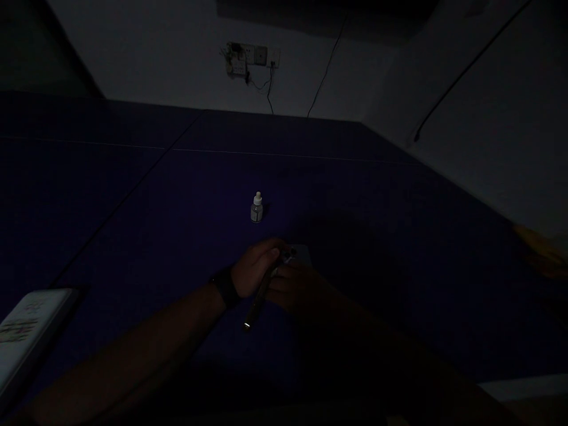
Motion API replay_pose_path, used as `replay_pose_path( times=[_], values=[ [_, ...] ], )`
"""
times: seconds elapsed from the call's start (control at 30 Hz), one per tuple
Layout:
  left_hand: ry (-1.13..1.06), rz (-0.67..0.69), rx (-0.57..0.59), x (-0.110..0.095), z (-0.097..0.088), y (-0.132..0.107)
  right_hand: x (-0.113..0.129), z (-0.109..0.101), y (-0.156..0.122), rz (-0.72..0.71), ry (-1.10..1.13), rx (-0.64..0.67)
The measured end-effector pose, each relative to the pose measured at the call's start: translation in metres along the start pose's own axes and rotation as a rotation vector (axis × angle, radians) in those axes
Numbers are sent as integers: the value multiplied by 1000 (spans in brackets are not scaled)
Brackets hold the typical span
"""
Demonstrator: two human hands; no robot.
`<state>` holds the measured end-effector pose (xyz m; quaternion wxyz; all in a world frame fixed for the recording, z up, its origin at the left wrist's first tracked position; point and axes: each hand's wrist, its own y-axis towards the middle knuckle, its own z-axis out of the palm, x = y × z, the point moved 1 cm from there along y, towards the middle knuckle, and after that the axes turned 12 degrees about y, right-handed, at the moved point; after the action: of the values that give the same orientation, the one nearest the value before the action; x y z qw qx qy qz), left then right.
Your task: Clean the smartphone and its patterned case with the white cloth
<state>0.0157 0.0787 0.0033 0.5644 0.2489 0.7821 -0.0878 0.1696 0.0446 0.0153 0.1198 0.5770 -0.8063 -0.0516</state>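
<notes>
The scene is very dark. My left hand (255, 269) is curled over the dark blue table (355, 195), with a dark band on its wrist. My right hand (297, 287) lies close against it, fingers closed. Between them runs a thin stick-like tool (257, 302) with a shiny tip pointing down toward me; both hands seem to grip it. A pale flat object (302, 253) lies just under the fingers, too dim to name. A small white dropper bottle (257, 208) stands upright on the table a little beyond my hands.
A white flat box or tablet with printing (26, 331) lies at the table's left edge. On the far wall are sockets (252, 56) with cables hanging down. Something yellowish (541, 248) shows dimly at the right.
</notes>
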Motion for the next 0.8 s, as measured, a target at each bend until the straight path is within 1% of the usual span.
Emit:
replay_pose_path(
  times=[0.13,0.23,0.3,0.43,0.5,0.6,0.67,0.8],
  values=[
    [21,6,-9,-1,-1,1,9,-4,1,41,-5,-8],
    [38,2,-5,-1,-1,2,13,-1,3,68,-14,-5],
    [42,-2,-7,-1,-1,2,16,4,4,38,-23,-19],
    [54,9,-26,-2,0,1,26,13,5,-74,6,-82],
    [40,5,-36,-2,1,0,32,14,5,-101,45,-67],
    [7,-11,-32,-3,1,0,35,10,6,-106,90,-37],
    [-19,-13,-29,-2,1,0,31,5,6,-71,75,-47],
    [-79,-37,-9,-1,0,1,17,0,3,96,-34,-55]
  ],
)
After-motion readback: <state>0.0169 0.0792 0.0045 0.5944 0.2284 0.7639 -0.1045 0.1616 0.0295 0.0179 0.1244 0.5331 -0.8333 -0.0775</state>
